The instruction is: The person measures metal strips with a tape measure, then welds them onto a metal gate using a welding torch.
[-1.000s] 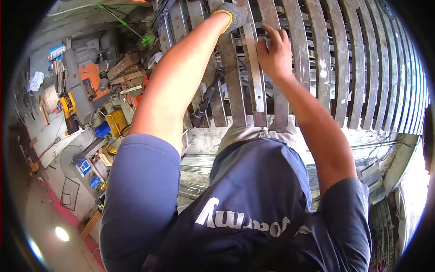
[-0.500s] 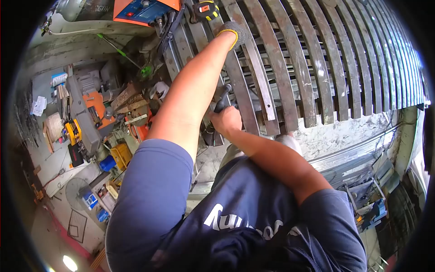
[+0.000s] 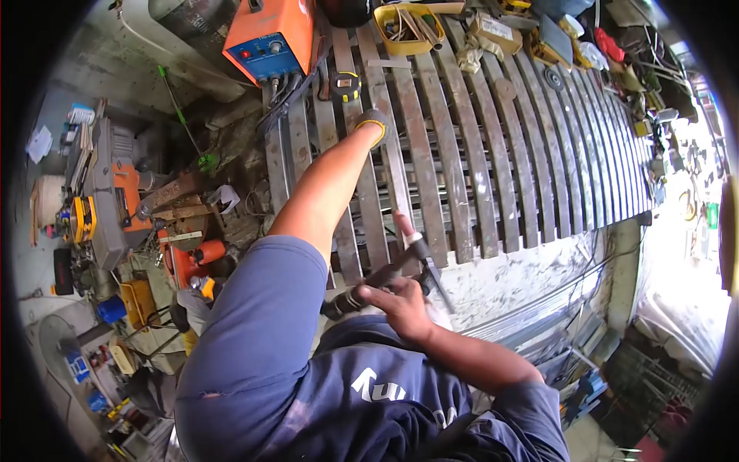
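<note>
My left hand point(image 3: 373, 127), in a dark grey glove with a yellow cuff, rests on a flat metal bar point(image 3: 395, 173) lying along the slatted steel bench point(image 3: 462, 154). Its fingers are hidden from above. My bare right hand point(image 3: 404, 306) is wrapped around a dark power tool that looks like an angle grinder point(image 3: 381, 279), held near the bench's front edge, close to my body. A thin disc seems to show edge-on at the tool's head. Beside that head is a pinkish piece I cannot make out, near the bar's close end.
An orange welding machine point(image 3: 269, 42) with cables stands at the bench's back left, near a tape measure point(image 3: 346, 86). A yellow tub point(image 3: 408, 31) of scraps and a cardboard box point(image 3: 495, 35) sit at the back. Tools and an orange machine point(image 3: 131, 192) crowd the left floor.
My right hand has brought the tool out from the bench's left front edge, turning it so its head points right. The view has shifted, showing more of the bench's back.
</note>
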